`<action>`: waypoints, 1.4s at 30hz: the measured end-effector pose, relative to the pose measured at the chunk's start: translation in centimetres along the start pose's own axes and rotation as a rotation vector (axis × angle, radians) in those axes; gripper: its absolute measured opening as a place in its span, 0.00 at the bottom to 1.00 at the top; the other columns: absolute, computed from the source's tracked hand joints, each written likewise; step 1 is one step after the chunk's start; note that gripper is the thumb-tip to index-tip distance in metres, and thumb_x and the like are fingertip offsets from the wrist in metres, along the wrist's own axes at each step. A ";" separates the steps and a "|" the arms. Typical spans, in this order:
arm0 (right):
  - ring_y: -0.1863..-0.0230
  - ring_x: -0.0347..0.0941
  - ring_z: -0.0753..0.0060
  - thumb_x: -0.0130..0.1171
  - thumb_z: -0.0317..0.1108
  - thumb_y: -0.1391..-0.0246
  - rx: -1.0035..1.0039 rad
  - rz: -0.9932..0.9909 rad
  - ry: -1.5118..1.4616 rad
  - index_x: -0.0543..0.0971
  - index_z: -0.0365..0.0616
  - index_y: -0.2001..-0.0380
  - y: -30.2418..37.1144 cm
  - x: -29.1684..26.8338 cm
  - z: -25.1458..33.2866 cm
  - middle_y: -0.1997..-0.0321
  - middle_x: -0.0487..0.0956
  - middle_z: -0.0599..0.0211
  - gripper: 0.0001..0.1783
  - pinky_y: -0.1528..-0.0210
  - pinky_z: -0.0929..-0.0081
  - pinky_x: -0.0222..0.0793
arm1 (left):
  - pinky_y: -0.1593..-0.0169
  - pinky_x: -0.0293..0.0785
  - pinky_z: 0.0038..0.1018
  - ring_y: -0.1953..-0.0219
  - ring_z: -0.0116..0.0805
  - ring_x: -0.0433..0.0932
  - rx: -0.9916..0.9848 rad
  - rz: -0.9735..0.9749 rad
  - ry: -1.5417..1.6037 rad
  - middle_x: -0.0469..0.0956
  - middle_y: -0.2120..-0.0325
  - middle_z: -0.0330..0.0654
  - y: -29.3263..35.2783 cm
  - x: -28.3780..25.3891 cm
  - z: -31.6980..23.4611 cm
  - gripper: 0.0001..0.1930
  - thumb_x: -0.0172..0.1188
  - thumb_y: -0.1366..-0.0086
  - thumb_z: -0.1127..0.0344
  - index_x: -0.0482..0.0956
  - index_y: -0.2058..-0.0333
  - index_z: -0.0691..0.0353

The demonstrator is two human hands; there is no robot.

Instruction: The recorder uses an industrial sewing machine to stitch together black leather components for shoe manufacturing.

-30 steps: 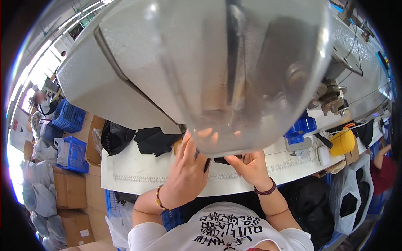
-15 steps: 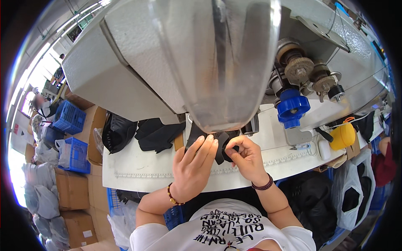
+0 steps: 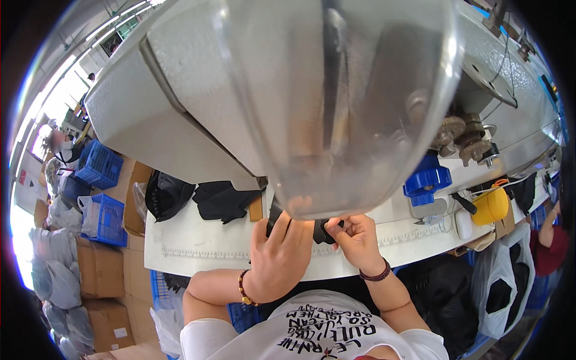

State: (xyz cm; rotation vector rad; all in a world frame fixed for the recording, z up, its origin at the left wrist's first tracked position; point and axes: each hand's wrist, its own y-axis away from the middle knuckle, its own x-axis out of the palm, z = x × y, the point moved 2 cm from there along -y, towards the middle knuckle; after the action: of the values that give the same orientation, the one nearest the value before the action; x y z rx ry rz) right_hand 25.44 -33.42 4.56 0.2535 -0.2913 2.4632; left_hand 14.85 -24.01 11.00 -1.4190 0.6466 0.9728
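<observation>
A white table (image 3: 180, 239), marked with a ruler scale along its near edge, curves across the view beneath the pale grey body of a sewing machine (image 3: 198, 90). A clear shield (image 3: 360, 174) hangs in front of the machine, with a blue knob (image 3: 428, 180) to its right and a yellow container (image 3: 489, 205) farther right. Black cut pieces (image 3: 219, 201) lie on the table at the left. Beyond that side, blue crates (image 3: 110, 221) and cardboard boxes (image 3: 102, 270) stand on a tiled floor (image 3: 135, 264); at the right hangs a pale plastic bag (image 3: 522, 282) with black material inside.

The black workpiece (image 3: 323, 234) is on the table at the shield's lower edge, between the person's hands and partly hidden. The left hand (image 3: 281, 255) is spread flat over it, fingers extended close together, some tips seen blurred through the shield. The right hand (image 3: 358, 241) pinches the workpiece's right end between thumb and curled fingers
</observation>
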 end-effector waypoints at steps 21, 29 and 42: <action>0.63 0.70 0.73 0.53 0.21 0.55 0.036 -0.058 0.033 0.73 0.38 0.64 -1.8 -1.1 0.5 0.63 0.74 0.68 0.12 0.55 0.74 0.64 | 0.60 0.64 0.30 0.59 0.33 0.73 0.045 -0.140 -0.005 0.73 0.68 0.43 -2.2 0.1 0.4 0.03 0.55 0.56 0.72 0.73 0.79 0.63; 0.69 0.73 0.80 0.50 0.21 0.53 -0.116 0.000 0.198 0.66 0.37 0.54 -3.3 -1.1 0.7 0.62 0.75 0.63 0.20 0.77 0.86 0.72 | 0.75 0.69 0.23 0.69 0.32 0.75 -0.009 -0.206 0.081 0.74 0.69 0.43 -2.9 0.5 1.0 0.05 0.55 0.58 0.78 0.72 0.78 0.66; 0.69 0.72 0.80 0.44 0.22 0.48 -0.265 0.005 0.073 0.70 0.37 0.59 -3.3 0.2 -0.2 0.64 0.75 0.66 0.12 0.68 0.79 0.73 | 0.46 0.58 0.49 0.60 0.38 0.70 -0.086 -0.009 0.186 0.64 0.68 0.42 -1.9 3.0 2.9 0.10 0.56 0.63 0.79 0.72 0.77 0.64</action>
State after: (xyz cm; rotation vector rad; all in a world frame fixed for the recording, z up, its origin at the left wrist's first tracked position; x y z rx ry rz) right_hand 27.30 -30.65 4.92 0.0503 -0.5812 2.3998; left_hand 17.40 -20.48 9.66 -1.6001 0.7417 0.8771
